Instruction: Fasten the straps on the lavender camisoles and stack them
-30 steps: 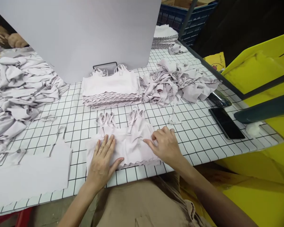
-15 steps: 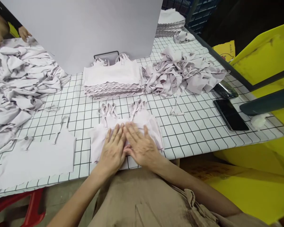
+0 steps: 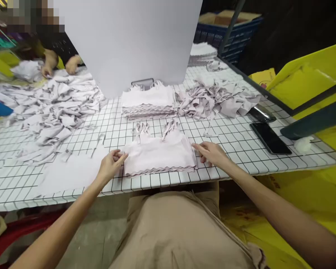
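Observation:
A small stack of pale pinkish-white strappy tops (image 3: 159, 155) lies flat in front of me, straps away from me, wavy hems towards me. My left hand (image 3: 111, 164) is at its left edge, thumb and fingers bent and slightly apart, gripping nothing I can see. At the right edge, my right hand (image 3: 212, 154) has its fingertips near or touching the cloth; the fingers are loosely apart. Left of my left hand, a single top (image 3: 70, 173) is spread flat. Behind the small stack stands a thicker stack of the same tops (image 3: 148, 99).
A loose heap of garments (image 3: 61, 101) covers the left, with another person's hands (image 3: 72, 64) behind it. A tangled pile (image 3: 212, 99) lies right of the thick stack. A phone (image 3: 270, 138) rests near a dark bar (image 3: 310, 119). A pale panel (image 3: 134, 41) rises behind.
My hands have parted from lying flat together on top of the stack, one to each side edge. The stack's front now shows uncovered. My view has tilted up, showing more of the other person.

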A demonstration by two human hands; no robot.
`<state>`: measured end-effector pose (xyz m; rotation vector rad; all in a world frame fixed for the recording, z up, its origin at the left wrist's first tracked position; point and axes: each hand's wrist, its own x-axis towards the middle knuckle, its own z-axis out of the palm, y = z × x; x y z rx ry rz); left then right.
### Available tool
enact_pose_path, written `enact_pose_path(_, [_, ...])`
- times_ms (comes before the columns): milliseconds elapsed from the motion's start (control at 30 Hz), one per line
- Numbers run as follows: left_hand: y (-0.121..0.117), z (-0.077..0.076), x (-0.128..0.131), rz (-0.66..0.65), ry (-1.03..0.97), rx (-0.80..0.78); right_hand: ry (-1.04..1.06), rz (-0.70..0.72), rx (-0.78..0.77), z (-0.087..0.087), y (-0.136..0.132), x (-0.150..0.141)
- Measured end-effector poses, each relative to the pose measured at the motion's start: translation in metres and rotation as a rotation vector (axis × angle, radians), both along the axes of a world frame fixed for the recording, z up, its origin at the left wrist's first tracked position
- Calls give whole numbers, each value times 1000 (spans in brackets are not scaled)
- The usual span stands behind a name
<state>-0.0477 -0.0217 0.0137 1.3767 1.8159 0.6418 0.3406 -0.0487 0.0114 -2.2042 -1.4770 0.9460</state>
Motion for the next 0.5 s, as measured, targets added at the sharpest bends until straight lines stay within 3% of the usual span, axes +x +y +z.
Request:
enact_pose_path(67, [9, 10, -6, 29, -150, -203, 164, -34, -147, 10, 18, -8])
enact_pose_path(133, [16, 19, -2, 28, -219, -285, 263, -53, -193, 19, 29, -19])
enact_pose_path(267, [20, 29, 15, 37, -201, -274, 277, -47, -198, 27, 31, -34])
enact_pose_path(500, [10, 20, 30, 149, -326, -288, 313, -42, -159, 26, 21, -38])
